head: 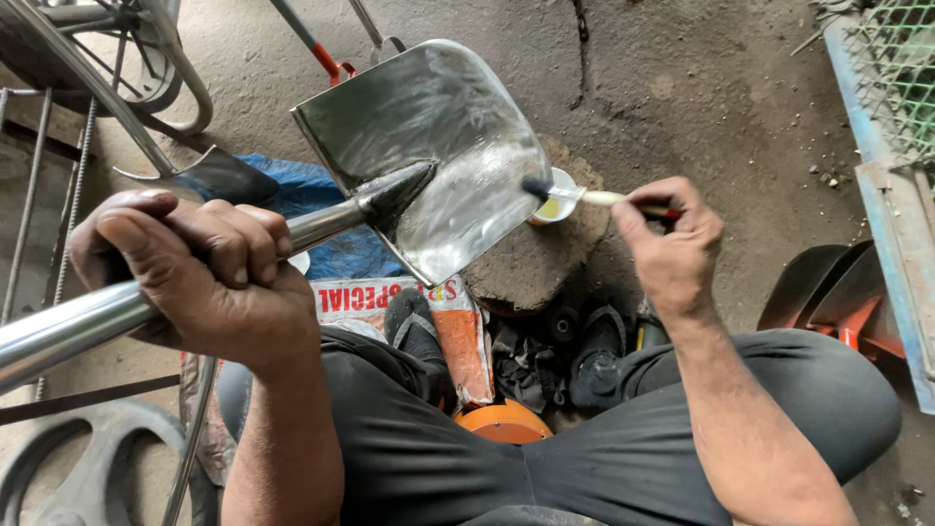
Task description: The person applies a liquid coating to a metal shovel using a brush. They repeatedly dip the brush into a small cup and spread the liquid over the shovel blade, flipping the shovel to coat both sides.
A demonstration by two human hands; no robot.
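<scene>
My left hand [200, 278] is closed around the shiny steel handle [68, 326] of a shovel, holding it up over my lap. Its glossy metal blade [433, 156] is tilted toward me above my knees. My right hand [667, 244] pinches a small paintbrush [594, 197]; its dark bristle tip touches the blade's right edge. Right behind the brush, a small white cup [560, 205] with yellowish liquid sits on a brown stone block [545, 258].
I sit on the concrete floor in dark trousers and sandals. A printed sack [399, 297], blue tarp [302, 185] and orange lid [502, 424] lie near my feet. Orange shovel blades [828, 287] stack at right beside a blue mesh frame [891, 175]. A wheel [107, 58] and rods stand left.
</scene>
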